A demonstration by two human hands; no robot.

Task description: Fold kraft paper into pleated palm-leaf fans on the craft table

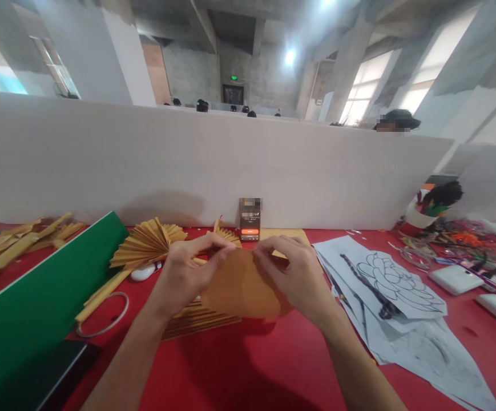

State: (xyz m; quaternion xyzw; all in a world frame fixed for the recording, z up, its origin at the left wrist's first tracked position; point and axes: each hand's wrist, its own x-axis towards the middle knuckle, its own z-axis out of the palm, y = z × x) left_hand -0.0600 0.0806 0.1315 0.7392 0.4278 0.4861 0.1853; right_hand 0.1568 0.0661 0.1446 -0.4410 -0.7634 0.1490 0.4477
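Observation:
Between my hands hangs a sheet of orange-brown paper (241, 288), held up by its top edge above the red table. My left hand (192, 268) pinches the upper left of the sheet between thumb and fingers. On the upper right edge, my right hand (290, 268) has a similar pinch. Partly behind the paper and my left wrist lies a pleated paper piece (202, 325) with flat folds. A pleated paper fan (151, 242) of the same golden colour stands spread out at the left, near a white earphone-like object (142, 272).
A phone (250, 220) leans against the white partition (188, 165). At left are a green board (59, 274), a dark flat object (53, 377) and paper strips (20, 245). Flower drawings (402, 285), white boxes (457, 279) and a brush cup (419, 217) occupy the right.

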